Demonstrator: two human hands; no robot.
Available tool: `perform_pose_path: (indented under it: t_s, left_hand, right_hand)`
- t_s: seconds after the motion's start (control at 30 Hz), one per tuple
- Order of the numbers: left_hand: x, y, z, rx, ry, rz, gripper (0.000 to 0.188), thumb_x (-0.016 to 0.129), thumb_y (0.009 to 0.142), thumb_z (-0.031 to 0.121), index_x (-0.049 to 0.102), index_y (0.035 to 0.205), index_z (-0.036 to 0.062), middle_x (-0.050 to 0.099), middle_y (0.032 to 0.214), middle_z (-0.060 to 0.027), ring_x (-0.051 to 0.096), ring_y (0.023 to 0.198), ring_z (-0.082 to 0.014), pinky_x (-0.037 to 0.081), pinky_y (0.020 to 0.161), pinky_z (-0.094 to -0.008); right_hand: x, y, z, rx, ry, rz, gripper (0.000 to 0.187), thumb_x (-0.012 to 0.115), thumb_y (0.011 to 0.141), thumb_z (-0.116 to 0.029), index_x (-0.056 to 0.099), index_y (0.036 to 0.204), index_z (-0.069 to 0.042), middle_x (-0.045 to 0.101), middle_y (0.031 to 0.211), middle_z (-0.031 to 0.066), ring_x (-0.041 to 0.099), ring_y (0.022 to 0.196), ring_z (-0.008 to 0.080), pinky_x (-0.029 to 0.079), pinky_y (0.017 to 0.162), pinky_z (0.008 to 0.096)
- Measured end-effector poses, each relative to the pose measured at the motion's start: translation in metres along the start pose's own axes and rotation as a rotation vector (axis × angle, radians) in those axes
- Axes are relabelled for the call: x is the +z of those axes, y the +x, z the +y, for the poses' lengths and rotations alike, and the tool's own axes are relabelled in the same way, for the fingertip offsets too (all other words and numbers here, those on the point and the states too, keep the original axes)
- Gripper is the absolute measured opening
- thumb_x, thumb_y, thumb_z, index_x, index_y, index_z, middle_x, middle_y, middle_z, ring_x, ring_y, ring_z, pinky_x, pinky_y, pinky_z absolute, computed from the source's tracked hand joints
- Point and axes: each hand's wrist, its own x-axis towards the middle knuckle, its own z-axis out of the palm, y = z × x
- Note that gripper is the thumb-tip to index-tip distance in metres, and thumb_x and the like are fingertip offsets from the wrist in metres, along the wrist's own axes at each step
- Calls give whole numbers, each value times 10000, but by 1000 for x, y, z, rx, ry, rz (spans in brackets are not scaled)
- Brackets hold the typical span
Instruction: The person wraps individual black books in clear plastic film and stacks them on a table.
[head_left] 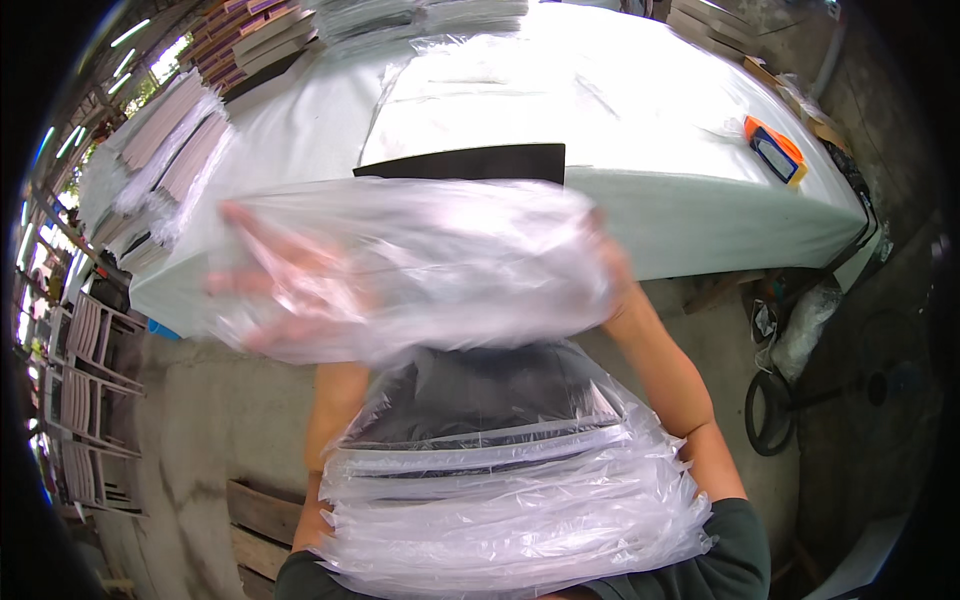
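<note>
A clear plastic bag (470, 265), blurred by motion, stretches sideways between my hands above the table's near edge. My left hand (295, 280) shows through the film at its left end, fingers spread; whether it is inside or behind the plastic I cannot tell. At the right end, my right hand (612, 265) grips the bag's edge, its fingers partly hidden and smeared. Close to my body is a pile of plastic-wrapped packs (510, 505), with a dark sheet under film on top. A flat black board (470, 160) lies at the table edge, partly covered by the bag.
A pale cloth covers the table (690, 215). Stacks of plastic-wrapped sheets (170, 150) stand at the left, with boxes (250, 45) behind. An orange and blue object (775, 150) lies at the right. Chairs (95, 400) stand left; a fan (770, 412) stands right.
</note>
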Motion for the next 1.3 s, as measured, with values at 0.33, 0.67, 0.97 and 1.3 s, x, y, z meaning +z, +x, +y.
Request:
perform_pose_path:
  t_s: [0.33,0.67,0.97,1.3]
  left_hand:
    - [-28,-13,9,73,59,163,583,532,858,405,438,1235,-30,376,1339,-215,575,1026,-315,481,852,-455]
    - [-30,16,14,-307,1038,-43,418,460,733,-126,561,1134,-70,575,1181,-126,584,894,-91,455,621,-207]
    - [-30,31,-17,778,1402,272,471,364,788,-160,525,1210,-25,568,1209,-107,551,1105,-186,437,743,-162]
    - [-16,43,-13,685,1409,462,498,393,792,-137,569,1204,81,592,1173,-115,551,1072,-110,365,710,-145]
  right_hand:
    - [-9,10,-22,-368,-86,34,506,425,916,-450,578,1080,4,594,1053,120,530,1026,204,398,932,364]
    - [-11,35,-49,-514,-1185,592,318,722,715,-133,603,994,-39,582,752,35,568,658,139,436,587,282]
    - [-16,36,-9,-730,-1908,708,571,538,707,47,471,1255,-100,570,953,135,602,682,310,486,554,387]
    - [-15,55,-26,-496,-1975,796,650,523,700,40,361,1316,-90,562,1087,188,600,758,353,488,603,409]
